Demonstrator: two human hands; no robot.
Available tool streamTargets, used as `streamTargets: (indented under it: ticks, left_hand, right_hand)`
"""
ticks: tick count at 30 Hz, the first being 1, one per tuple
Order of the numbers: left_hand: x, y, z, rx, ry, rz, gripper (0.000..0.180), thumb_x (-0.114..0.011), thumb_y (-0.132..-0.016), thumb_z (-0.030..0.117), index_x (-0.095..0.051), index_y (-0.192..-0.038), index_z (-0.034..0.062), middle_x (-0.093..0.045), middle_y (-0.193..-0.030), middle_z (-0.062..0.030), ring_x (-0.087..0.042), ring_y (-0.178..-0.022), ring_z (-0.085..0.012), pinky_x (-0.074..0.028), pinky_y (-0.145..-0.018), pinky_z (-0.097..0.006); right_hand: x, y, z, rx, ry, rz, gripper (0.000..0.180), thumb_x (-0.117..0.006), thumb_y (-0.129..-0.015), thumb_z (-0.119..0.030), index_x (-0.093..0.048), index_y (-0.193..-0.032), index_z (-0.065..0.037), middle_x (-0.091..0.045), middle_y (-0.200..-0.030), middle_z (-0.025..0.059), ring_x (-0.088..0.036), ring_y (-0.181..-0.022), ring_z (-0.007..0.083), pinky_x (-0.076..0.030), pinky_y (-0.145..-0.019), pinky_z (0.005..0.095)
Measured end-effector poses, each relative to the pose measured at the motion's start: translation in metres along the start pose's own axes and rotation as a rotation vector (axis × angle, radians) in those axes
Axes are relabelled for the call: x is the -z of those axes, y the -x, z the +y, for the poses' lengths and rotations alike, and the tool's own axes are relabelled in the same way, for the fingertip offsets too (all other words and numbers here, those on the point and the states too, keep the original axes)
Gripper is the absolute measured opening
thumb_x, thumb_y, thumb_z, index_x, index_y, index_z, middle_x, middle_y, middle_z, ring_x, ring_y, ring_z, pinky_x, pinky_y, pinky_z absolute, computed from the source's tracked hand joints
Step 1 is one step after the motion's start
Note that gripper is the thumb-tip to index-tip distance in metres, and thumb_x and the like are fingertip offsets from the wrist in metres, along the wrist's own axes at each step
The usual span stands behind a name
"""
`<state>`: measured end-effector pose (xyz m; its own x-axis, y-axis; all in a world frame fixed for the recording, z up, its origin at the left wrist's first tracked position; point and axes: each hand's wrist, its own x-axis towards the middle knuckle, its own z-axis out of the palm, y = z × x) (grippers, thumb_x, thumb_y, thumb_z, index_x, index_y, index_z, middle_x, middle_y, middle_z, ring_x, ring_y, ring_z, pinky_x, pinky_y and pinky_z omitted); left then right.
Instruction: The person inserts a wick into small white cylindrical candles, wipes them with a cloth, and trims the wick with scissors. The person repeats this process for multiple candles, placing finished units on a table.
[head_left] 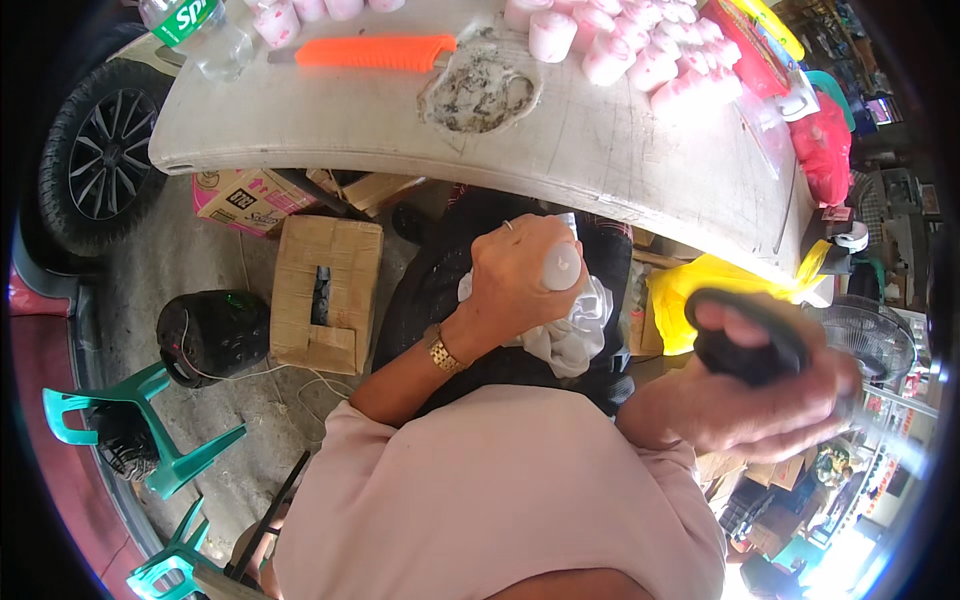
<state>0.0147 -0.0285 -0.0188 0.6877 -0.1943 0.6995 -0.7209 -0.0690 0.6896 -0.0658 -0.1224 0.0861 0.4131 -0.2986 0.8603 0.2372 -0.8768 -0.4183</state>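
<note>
My left hand point(525, 275) is closed round a small whitish cylinder point(562, 268), whose round end faces up with a small bump at its middle. A crumpled white cloth point(570, 335) hangs below those fingers, over my dark-clothed lap. A gold watch point(440, 350) circles the left wrist. Off to the right, my right hand point(770, 395) is raised and smeared by motion. Its fingers pass through the black loop handle of what look like scissors point(745, 335); their blades blur toward the right edge.
On the pale table point(320, 135) stand several pink-and-white cups point(610, 58), an orange-handled knife point(375, 52), a clear bottle point(215, 45) and a dark-stained patch. Cardboard box point(325, 290), black rounded device point(215, 335) and green stool point(165, 430) stand left; yellow bag point(670, 300) and fan point(865, 340) right.
</note>
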Motion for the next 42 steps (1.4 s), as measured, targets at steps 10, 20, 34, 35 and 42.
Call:
streamTargets:
  ticks: [10, 20, 34, 35, 42]
  left_hand:
    - [0.000, 0.002, -0.004, -0.038, -0.019, -0.019, 0.021, -0.073, -0.067, 0.002, -0.054, -0.074, 0.0067, -0.056, -0.068, -0.0085, -0.057, -0.059, -0.0277, -0.047, -0.054, -0.037]
    - [0.008, 0.028, -0.027, 0.034, 0.016, -0.269, 0.036, -0.077, -0.073, 0.015, -0.056, -0.100, 0.0032, -0.055, -0.097, -0.0144, -0.058, -0.094, -0.0356, -0.034, -0.107, -0.059]
    - [0.081, 0.043, -0.050, 0.545, -0.426, -0.696, 0.039, -0.068, -0.075, 0.012, -0.052, -0.110, 0.0079, -0.058, -0.094, -0.0189, -0.062, -0.079, -0.0371, -0.052, -0.067, -0.043]
    - [0.081, 0.040, -0.051, 0.525, -0.408, -0.692, 0.039, -0.068, -0.075, 0.012, -0.052, -0.110, 0.0075, -0.058, -0.091, -0.0190, -0.062, -0.076, -0.0358, -0.052, -0.066, -0.043]
    - [0.107, 0.023, -0.059, 1.163, 0.797, -0.433, 0.029, -0.053, -0.090, 0.024, -0.054, -0.113, 0.0065, -0.061, -0.097, -0.0138, -0.059, -0.069, -0.0226, -0.050, -0.070, -0.035]
  right_hand:
    - [-0.003, -0.002, -0.004, 0.246, 0.626, -0.155, 0.013, -0.059, -0.092, -0.009, -0.059, -0.097, 0.003, -0.066, -0.080, 0.0041, -0.060, -0.058, 0.0165, -0.045, -0.049, 0.0278]
    - [-0.007, 0.052, 0.048, -0.728, -0.341, -0.377, 0.020, -0.047, -0.102, -0.017, -0.057, -0.097, -0.001, -0.061, -0.065, 0.0036, -0.051, -0.053, 0.0058, -0.037, -0.048, 0.0212]
    - [0.031, 0.069, 0.051, -1.322, -1.111, -1.494, 0.059, -0.038, -0.074, -0.006, -0.049, -0.131, 0.008, -0.064, -0.115, 0.0210, -0.061, -0.109, 0.0238, -0.042, -0.100, 0.0312]
    - [0.027, 0.068, 0.056, -1.214, -1.021, -1.633, 0.060, -0.039, -0.074, -0.005, -0.049, -0.131, 0.009, -0.064, -0.117, 0.0206, -0.061, -0.109, 0.0236, -0.042, -0.099, 0.0309]
    - [-0.004, 0.074, 0.092, -0.738, -1.481, -1.895, 0.057, -0.045, -0.083, -0.008, -0.045, -0.138, 0.005, -0.056, -0.130, 0.0156, -0.052, -0.114, 0.0197, -0.040, -0.097, 0.0306]
